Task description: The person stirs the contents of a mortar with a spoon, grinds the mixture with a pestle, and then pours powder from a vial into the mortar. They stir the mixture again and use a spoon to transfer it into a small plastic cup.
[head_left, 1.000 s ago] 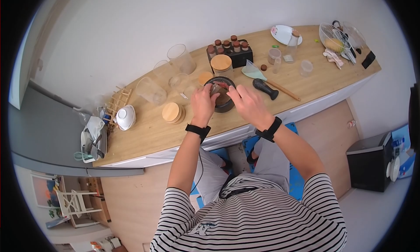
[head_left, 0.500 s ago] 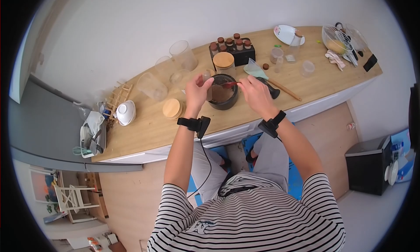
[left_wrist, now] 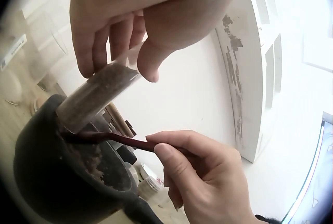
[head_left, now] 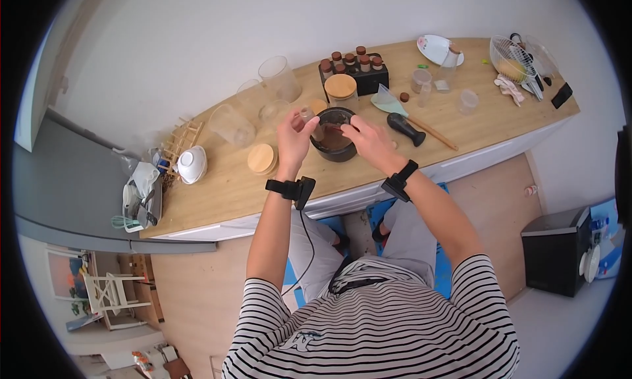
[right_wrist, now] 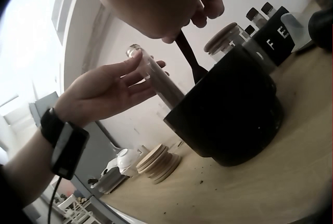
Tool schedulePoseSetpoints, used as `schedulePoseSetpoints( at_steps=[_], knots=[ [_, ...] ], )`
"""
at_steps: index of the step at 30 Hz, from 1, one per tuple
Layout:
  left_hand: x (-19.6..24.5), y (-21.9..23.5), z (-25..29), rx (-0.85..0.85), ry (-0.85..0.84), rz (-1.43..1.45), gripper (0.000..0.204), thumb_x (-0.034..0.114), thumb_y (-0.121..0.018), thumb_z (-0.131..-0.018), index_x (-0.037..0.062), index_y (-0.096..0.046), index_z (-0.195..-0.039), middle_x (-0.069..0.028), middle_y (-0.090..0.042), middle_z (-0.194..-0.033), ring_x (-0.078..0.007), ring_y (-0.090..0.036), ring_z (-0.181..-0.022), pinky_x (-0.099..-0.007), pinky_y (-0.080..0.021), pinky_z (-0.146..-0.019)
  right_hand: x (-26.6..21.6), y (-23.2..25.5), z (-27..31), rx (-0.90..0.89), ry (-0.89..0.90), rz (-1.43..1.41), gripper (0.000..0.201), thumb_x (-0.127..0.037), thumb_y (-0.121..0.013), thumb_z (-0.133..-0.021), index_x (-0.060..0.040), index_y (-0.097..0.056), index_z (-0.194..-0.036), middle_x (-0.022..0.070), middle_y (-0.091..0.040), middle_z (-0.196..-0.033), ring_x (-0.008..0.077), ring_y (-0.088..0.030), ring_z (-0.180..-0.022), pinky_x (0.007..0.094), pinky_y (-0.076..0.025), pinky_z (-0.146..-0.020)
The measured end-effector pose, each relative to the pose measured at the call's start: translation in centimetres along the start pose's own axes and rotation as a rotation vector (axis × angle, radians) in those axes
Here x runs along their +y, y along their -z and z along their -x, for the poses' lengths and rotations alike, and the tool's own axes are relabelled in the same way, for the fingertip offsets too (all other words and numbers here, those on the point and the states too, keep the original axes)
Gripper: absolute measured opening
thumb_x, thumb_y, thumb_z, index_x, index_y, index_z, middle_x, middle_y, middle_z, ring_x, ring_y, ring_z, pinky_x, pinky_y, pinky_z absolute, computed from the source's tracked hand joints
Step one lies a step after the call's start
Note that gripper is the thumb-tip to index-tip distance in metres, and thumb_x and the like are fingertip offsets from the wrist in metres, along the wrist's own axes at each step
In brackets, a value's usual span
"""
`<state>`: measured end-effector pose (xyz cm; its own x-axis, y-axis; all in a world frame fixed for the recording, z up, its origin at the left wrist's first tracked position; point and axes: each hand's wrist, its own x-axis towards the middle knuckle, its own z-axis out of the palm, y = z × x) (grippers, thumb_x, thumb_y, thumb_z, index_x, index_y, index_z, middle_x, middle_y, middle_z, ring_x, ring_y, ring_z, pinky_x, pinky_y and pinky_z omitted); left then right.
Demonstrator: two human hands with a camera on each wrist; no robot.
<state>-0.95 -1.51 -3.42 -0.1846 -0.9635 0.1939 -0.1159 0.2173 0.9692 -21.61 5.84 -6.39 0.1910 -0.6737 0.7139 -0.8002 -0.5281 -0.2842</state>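
Note:
In the head view, a dark mortar [head_left: 337, 156] stands on the wooden counter with brown powder inside. My left hand [head_left: 294, 138] holds a clear glass vial [left_wrist: 101, 91] of brownish powder between thumb and fingers, tilted over the mortar's left side. Its lower end is right at the rim. My right hand [left_wrist: 203, 169] pinches the thin handle of a dark red spoon [left_wrist: 130, 141]. The spoon's head dips just inside the mortar, close by the vial's lower end. A black pestle [head_left: 406, 129] lies to the right of the mortar.
Behind the mortar stand a wooden-lidded jar [head_left: 341, 86] and a black rack [head_left: 372, 81] of brown-capped vials. A funnel [head_left: 390, 104] and wooden stick [head_left: 433, 133] lie rightward. Round wooden lids [head_left: 262, 158], clear containers [head_left: 232, 125] and white bowls [head_left: 191, 164] are leftward.
Over the last second my left hand has drawn the vial from above the mortar to its left rim. Since half a second ago, my right hand has moved the red spoon left, towards the vial.

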Motion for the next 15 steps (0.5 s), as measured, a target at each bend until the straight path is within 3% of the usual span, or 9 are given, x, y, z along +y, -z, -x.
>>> schedulePoseSetpoints(
  at_steps=[4, 7, 13, 15],
  knots=[
    [0.4, 0.1, 0.3, 0.004, -0.006, -0.003, 0.033, 0.005, -0.075, -0.095, -0.0045, -0.062, -0.124, -0.0125, -0.075, -0.112, -0.0175, -0.071, -0.104, -0.0307, -0.055, -0.089, 0.5, 2.8, 0.2, -0.151, -0.048, 0.008, 0.012, -0.016, -0.069, -0.096, -0.0061, -0.067, -0.103, 0.0111, -0.057, -0.088, 0.0335, -0.065, -0.078, 0.0448, -0.051, -0.063],
    [0.4, 0.1, 0.6, -0.030, -0.017, -0.014, 0.032, 0.004, -0.075, -0.095, -0.0033, -0.063, -0.123, -0.0115, -0.075, -0.111, -0.0173, -0.071, -0.104, -0.0305, -0.055, -0.090, 1.3, 3.9, -1.2, -0.076, -0.063, 0.066, 0.011, -0.017, -0.067, -0.097, -0.0066, -0.067, -0.099, 0.0112, -0.058, -0.089, 0.0359, -0.065, -0.077, 0.0455, -0.052, -0.064],
    [-0.6, 0.3, 0.8, 0.000, -0.008, 0.024, 0.031, 0.003, -0.076, -0.094, -0.0030, -0.063, -0.122, -0.0108, -0.075, -0.110, -0.0168, -0.071, -0.102, -0.0300, -0.056, -0.088, 1.1, 3.4, -2.6, -0.205, -0.167, 0.054, 0.015, -0.019, -0.066, -0.098, -0.0046, -0.067, -0.093, 0.0161, -0.065, -0.083, 0.0402, -0.065, -0.077, 0.0500, -0.052, -0.068],
    [-0.6, 0.3, 0.9, 0.011, -0.018, 0.009, 0.034, 0.005, -0.076, -0.094, -0.0035, -0.062, -0.124, -0.0099, -0.075, -0.108, -0.0148, -0.070, -0.098, -0.0280, -0.055, -0.084, 0.8, 2.7, -2.6, -0.220, -0.302, 0.014, 0.020, -0.020, -0.065, -0.098, -0.0021, -0.068, -0.090, 0.0186, -0.067, -0.080, 0.0418, -0.066, -0.076, 0.0505, -0.052, -0.069]
  ],
)
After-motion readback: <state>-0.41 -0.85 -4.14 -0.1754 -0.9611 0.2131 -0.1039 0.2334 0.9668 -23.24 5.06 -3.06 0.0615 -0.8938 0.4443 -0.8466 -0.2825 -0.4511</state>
